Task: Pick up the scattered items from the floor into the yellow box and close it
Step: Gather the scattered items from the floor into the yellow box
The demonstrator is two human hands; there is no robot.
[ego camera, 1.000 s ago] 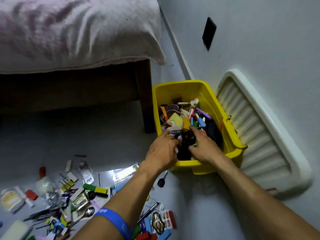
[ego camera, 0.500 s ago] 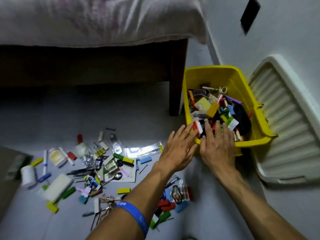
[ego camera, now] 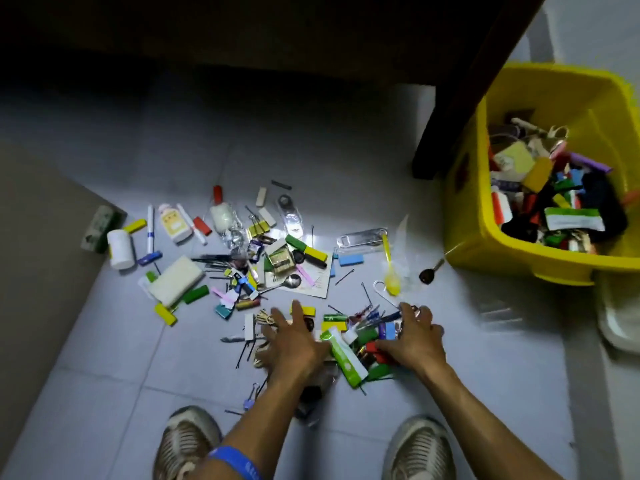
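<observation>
Nearest the camera, two worn grey sneakers are being stood in on the pale tiled floor, and a blue wristband is being worn on the left forearm. Just beyond them, the left hand is being laid over the near edge of the scattered items, its fingers spread and nearly straight, with nothing seen to be gripped. The right hand is being placed on the same heap just to the right, fingers lightly bent over small coloured pieces; whether anything is being pinched cannot be told. Between the two hands a green-and-white tube is lying slantwise. Farther out, a metal spoon, a white rectangular block, a yellow plastic spoon and a small white bottle are being left on the floor among clips and pens. A black key is lying near the yellow box, which is being kept open at the far right, well apart from the hands and already holding many items. Behind it a dark wooden bed leg is standing.
</observation>
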